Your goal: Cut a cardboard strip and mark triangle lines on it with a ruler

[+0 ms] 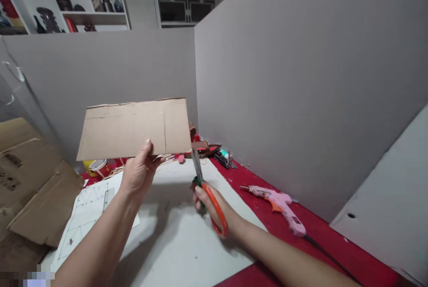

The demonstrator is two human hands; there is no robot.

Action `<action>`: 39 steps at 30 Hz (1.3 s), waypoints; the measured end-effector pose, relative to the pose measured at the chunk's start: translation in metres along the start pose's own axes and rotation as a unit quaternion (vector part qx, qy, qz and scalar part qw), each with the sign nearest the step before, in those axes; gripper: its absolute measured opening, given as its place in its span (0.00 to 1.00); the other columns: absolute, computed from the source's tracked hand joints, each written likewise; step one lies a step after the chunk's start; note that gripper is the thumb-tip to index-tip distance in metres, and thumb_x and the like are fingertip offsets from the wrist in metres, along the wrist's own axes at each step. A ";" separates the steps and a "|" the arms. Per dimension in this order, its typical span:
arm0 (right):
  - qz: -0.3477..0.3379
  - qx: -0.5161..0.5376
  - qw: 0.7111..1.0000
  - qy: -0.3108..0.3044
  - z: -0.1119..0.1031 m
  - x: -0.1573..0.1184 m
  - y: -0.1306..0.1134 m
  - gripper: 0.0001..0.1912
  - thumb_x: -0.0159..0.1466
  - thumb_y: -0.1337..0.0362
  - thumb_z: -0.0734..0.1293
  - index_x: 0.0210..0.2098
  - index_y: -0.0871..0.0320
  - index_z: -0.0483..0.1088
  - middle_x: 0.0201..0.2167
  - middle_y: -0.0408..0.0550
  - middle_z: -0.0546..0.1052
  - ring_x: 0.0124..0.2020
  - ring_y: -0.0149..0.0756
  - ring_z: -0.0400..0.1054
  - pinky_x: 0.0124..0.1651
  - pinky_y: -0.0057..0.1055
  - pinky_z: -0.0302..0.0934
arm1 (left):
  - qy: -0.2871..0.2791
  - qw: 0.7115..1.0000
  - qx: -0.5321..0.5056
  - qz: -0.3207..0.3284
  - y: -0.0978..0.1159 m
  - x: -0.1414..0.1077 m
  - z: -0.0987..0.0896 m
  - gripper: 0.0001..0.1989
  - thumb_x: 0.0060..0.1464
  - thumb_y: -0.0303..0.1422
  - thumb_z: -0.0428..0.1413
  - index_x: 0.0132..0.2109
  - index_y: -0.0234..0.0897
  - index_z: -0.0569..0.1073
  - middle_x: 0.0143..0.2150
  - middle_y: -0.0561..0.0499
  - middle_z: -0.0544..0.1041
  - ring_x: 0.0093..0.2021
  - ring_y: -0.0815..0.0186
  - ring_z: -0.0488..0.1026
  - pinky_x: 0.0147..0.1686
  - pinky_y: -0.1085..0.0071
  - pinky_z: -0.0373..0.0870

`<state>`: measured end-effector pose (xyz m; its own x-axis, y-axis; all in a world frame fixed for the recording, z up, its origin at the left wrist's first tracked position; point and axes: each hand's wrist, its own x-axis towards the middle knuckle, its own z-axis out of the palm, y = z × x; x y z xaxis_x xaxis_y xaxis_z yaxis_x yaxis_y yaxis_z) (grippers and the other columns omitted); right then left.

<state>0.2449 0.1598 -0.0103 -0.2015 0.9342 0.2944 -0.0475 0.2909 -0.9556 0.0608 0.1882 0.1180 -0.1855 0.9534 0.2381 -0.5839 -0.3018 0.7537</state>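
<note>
My left hand grips a flat piece of cardboard by its lower edge, thumb on the near face. Pencil-like lines run along the cardboard's top and down its right part. In my right hand is a pair of scissors with an orange handle loop and a green one. The blades point up, their tips at the lower right corner of the cardboard; whether they touch it I cannot tell. Both are held up above a white sheet on the red table.
On the right lies a pink glue gun with its cord. Large folded cardboard stands at the left, near a paper with line drawings. Small cups and tools sit at the back, before grey partitions.
</note>
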 end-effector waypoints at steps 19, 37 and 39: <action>-0.094 -0.107 0.989 -0.047 -0.009 -0.005 -0.020 0.24 0.68 0.42 0.59 0.47 0.56 0.65 0.29 0.42 0.67 0.30 0.36 0.61 0.37 0.35 0.59 | -0.013 0.999 -0.017 0.045 -0.043 -0.026 0.051 0.18 0.45 0.43 0.70 0.25 0.39 0.72 0.23 0.58 0.72 0.27 0.69 0.73 0.32 0.72 0.72; -0.096 -0.132 0.987 -0.008 -0.009 -0.003 -0.027 0.27 0.67 0.38 0.55 0.38 0.57 0.64 0.32 0.47 0.69 0.32 0.38 0.64 0.39 0.37 0.61 | -0.023 0.997 0.027 0.066 -0.061 -0.035 0.049 0.18 0.47 0.47 0.68 0.40 0.39 0.79 0.39 0.53 0.81 0.36 0.66 0.77 0.37 0.71 0.77; -0.097 -0.132 0.986 -0.006 -0.009 -0.003 -0.026 0.28 0.67 0.37 0.55 0.36 0.56 0.63 0.30 0.46 0.68 0.31 0.37 0.63 0.37 0.36 0.60 | -0.021 0.996 0.026 0.082 -0.062 -0.036 0.050 0.18 0.48 0.46 0.68 0.40 0.39 0.78 0.40 0.52 0.81 0.35 0.66 0.77 0.35 0.71 0.77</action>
<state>0.2557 0.1512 0.0142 -0.2258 0.8533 0.4700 0.1698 0.5096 -0.8435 0.1433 0.1731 0.0932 -0.2408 0.8909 0.3851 -0.5058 -0.4538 0.7336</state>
